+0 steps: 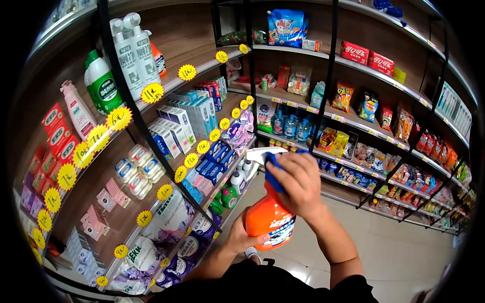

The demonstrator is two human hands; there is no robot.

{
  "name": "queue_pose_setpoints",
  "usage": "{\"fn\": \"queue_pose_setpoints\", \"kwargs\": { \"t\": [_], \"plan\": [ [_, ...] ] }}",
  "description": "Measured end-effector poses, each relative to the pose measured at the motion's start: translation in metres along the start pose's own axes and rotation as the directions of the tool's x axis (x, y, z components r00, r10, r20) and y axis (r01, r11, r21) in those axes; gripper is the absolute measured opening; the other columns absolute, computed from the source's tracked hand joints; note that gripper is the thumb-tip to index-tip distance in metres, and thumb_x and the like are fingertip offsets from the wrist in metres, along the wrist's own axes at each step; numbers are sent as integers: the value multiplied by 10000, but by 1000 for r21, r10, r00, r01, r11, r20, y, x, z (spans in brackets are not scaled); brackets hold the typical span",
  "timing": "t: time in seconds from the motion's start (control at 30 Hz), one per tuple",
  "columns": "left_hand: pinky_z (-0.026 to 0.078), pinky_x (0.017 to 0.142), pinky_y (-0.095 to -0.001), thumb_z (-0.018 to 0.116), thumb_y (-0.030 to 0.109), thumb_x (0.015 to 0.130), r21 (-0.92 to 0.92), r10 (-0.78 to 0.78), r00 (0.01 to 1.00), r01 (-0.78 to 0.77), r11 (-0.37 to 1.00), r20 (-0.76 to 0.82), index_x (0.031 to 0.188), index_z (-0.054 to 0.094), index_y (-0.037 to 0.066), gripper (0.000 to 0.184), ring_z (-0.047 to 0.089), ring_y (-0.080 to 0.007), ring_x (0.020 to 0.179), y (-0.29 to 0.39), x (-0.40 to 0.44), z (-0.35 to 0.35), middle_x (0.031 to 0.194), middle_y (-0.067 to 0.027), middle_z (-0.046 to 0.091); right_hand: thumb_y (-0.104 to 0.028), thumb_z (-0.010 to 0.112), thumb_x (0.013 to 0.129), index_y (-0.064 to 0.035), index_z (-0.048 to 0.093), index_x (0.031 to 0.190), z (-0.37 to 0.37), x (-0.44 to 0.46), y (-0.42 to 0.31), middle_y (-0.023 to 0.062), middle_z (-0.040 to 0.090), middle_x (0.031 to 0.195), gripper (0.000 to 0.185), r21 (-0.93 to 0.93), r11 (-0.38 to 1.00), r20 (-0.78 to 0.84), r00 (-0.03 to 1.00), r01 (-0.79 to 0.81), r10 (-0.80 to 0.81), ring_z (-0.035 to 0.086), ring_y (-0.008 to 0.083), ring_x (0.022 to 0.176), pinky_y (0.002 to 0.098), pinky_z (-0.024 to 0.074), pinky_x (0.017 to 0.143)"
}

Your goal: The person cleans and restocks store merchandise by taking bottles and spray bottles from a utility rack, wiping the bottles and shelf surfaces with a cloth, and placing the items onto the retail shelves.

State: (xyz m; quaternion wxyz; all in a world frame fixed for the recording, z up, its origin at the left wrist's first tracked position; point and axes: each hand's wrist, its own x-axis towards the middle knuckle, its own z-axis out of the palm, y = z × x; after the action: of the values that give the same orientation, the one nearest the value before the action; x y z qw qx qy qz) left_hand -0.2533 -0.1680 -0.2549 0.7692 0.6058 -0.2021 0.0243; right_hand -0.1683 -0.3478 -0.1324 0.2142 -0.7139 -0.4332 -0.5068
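An orange spray bottle [267, 214] with a white trigger head [256, 154] is held up in front of my body, slightly tilted, its label facing me. My left hand [239, 235] is wrapped around the lower part, thumb across the front. Higher up, my right hand [302, 183] grips a blue cloth [274, 173] and presses it against the neck just below the trigger. The fingertips of that hand are partly hidden by the cloth.
Shelves on the left hold a green bottle [102, 86], white spray bottles [132, 55], toothpaste boxes [174, 130] and yellow price tags [152, 93]. Snack bags [343, 96], red boxes [354, 52] and a blue detergent bag [287, 28] stand on the back shelves. Tiled floor [384, 237] lies below.
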Motion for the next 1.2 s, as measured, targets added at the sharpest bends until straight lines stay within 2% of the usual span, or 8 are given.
{"fn": "queue_pose_setpoints", "kwargs": {
  "t": [0.2, 0.33, 0.47, 0.57, 0.6, 0.67, 1.0, 1.2],
  "plan": [
    [443, 1038, -383, 839, 202, 743, -109, -31, 992, 44, 993, 123, 1345, 447, -44, 760, 556, -206, 1186, -32, 57, -43, 1283, -142, 572, -58, 789, 661, -82, 717, 1069, 35, -5, 41, 100, 672, 1123, 415, 131, 979, 14, 988, -155, 155, 628, 310, 1021, 447, 486, 886],
    [435, 1065, -405, 835, 207, 747, -227, -64, 974, 113, 967, 216, 1380, 436, -34, 786, 551, -224, 1228, -33, 97, -74, 1327, -144, 569, -49, 762, 815, -24, 693, 1050, 77, -1, 62, 140, 664, 1012, 246, 451, 632, 9, 711, -630, 703, 636, 286, 956, 373, 480, 897],
    [430, 1075, -423, 830, 207, 754, -222, -38, 966, 97, 970, 257, 1407, 424, -25, 803, 549, -230, 1240, -60, 127, -118, 1341, -142, 567, -122, 741, 871, 3, 659, 1020, 122, 14, 90, 99, 642, 981, 211, 270, 749, -133, 747, -605, 651, 628, 228, 935, 310, 472, 881],
    [422, 1083, -432, 828, 217, 751, -221, -7, 962, 71, 973, 274, 1425, 405, -26, 832, 544, -234, 1248, -69, 142, -145, 1352, -146, 561, -177, 680, 946, -11, 620, 1128, 145, 17, 96, 48, 664, 1039, 254, 663, 118, 286, 395, -739, 873, 636, 155, 901, 260, 497, 815],
    [418, 1089, -433, 829, 219, 742, -243, 1, 955, 74, 967, 298, 1436, 392, -28, 857, 542, -237, 1254, -66, 145, -153, 1356, -147, 560, -177, 680, 946, -11, 620, 1128, 153, 22, 96, 48, 664, 1039, 254, 661, 112, 297, 395, -742, 869, 636, 155, 901, 260, 497, 815],
    [415, 1095, -433, 829, 220, 733, -263, 10, 952, 75, 962, 307, 1448, 379, -30, 881, 541, -241, 1260, -59, 150, -165, 1361, -148, 558, -202, 637, 973, -29, 596, 1210, 165, 32, 97, 54, 676, 1068, 296, 710, -401, 604, 207, -579, 770, 661, 142, 913, 260, 525, 800],
    [392, 1108, -444, 817, 491, 706, -536, -29, 899, 286, 794, 437, 1469, 366, -24, 1026, 515, -284, 1307, -48, 167, -176, 1425, -172, 495, -236, 689, 941, -104, 572, 1259, 234, 94, 126, 65, 695, 1102, 363, 503, -639, 850, 201, -582, 486, 701, 181, 961, 339, 576, 827],
    [398, 1120, -431, 832, 252, 683, -494, -64, 960, 198, 846, 274, 1486, 350, -27, 978, 538, -246, 1300, -39, 164, -194, 1411, -141, 542, -286, 587, 995, -58, 559, 1339, 280, 54, 142, 134, 695, 1121, 413, 366, -783, 893, 426, -504, 143, 696, 254, 1008, 394, 589, 827]
  ]
}}
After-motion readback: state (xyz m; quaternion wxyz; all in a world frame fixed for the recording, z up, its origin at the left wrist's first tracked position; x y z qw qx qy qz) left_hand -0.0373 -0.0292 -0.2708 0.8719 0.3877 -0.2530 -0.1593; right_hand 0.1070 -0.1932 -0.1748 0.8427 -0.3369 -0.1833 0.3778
